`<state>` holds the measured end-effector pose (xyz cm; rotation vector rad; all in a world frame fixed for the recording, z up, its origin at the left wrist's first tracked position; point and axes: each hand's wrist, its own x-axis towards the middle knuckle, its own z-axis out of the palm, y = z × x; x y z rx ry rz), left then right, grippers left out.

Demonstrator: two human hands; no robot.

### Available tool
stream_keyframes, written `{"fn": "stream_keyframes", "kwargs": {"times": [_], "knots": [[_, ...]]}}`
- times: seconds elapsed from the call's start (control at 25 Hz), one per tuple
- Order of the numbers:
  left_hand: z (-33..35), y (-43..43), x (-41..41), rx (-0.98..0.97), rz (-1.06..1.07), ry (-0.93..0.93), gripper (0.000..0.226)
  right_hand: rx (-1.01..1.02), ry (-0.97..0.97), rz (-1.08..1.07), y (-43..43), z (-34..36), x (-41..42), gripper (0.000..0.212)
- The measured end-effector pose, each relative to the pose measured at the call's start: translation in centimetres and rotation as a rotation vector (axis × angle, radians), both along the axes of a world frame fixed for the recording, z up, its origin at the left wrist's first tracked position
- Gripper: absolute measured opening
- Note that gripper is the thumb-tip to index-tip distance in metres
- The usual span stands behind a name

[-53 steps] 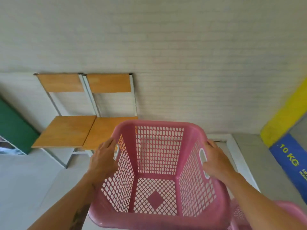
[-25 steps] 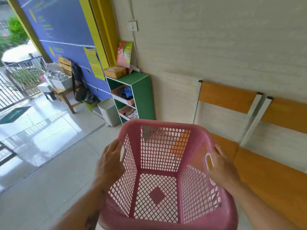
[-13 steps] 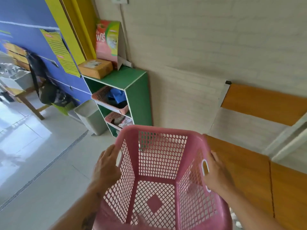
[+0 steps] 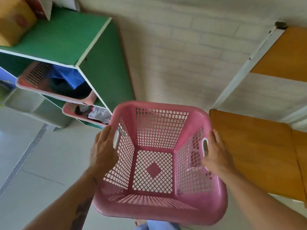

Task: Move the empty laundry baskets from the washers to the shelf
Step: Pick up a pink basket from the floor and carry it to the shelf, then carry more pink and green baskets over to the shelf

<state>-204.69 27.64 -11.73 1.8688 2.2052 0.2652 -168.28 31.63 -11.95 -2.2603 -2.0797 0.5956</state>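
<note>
Pink plastic lattice fills the middle of the view: the empty laundry basket (image 4: 154, 163) hangs in the air at about waist height, mouth up, carried between both hands. The left hand (image 4: 103, 151) lies flat against the left wall with its fingers wrapped over the rim beside the slotted handle; the right hand (image 4: 216, 156) clasps the right wall the same way, thumb over the rim by the other handle slot. Both are closed on the basket, neither spread free.

What the next move turns on is that the green shelf (image 4: 106, 67) lies ahead and to the left of the basket, nearer the left hand than the right. The basket's far left corner is already near the shelf's front corner. Two compartments show, and each holds a pink basket with clothes in it (image 4: 49, 83), (image 4: 86, 113), so open room there looks scarce. The flat green top has bare surface toward its right edge, with a cardboard box (image 4: 15, 24) sitting at its left end; that seems the likeliest landing, which would call for a lift and a swing leftward.

To the right, wooden chairs (image 4: 255, 146) stand close by the right hand, so room on that side is tight. The tiled floor (image 4: 33, 155) to the left is open.
</note>
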Motion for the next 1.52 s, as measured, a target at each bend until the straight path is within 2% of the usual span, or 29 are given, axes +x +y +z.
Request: {"fn": "stream_keyframes", "kwargs": {"times": [0.2,0.32,0.48,0.6,0.68,0.76,0.84,0.96,1.04,1.16,1.4,1.52], "knots": [[-10.2,4.6,-0.2,0.037,0.018,-0.002,0.09,0.054,-0.033,-0.006,4.1,-8.5,-1.2,0.106],[-14.0,5.6,0.0,0.059,0.043,-0.013,0.09,0.107,-0.039,-0.003,5.0,-12.0,-1.3,0.105],[-16.7,5.8,0.2,0.027,0.035,-0.026,0.091,0.047,-0.034,0.019,4.5,-14.7,-1.0,0.108],[-16.1,6.3,0.3,-0.077,0.056,-0.055,0.091,-0.021,-0.013,0.006,4.5,-14.6,-0.8,0.099],[-14.4,6.8,0.4,-0.164,0.067,-0.084,0.091,-0.052,0.032,0.046,4.7,-13.1,-0.6,0.084],[-11.7,7.0,0.9,-0.218,0.075,-0.099,0.076,-0.055,0.089,0.065,4.6,-10.4,-0.3,0.07],[-7.6,6.9,1.9,-0.233,0.115,-0.134,0.055,-0.047,0.156,0.062,3.8,-6.2,-0.1,0.068],[-0.7,5.5,4.0,-0.244,0.147,-0.286,0.047,-0.083,0.2,0.061,1.4,1.4,0.4,0.058],[4.2,3.9,5.7,-0.218,0.073,-0.345,0.044,-0.12,0.193,0.035,-1.4,6.3,1.4,0.055],[9.9,0.8,8.7,-0.196,-0.101,-0.388,0.042,-0.105,0.158,-0.041,-6.6,11.8,3.6,0.063],[20.1,-7.6,13.7,-0.17,-0.427,-0.408,0.047,0.001,0.19,-0.257,-21.7,20.6,8.1,0.063],[24.4,-11.3,17.9,-0.148,-0.601,-0.346,0.045,0.043,0.222,-0.356,-29.2,24.4,11.2,0.061]]}}
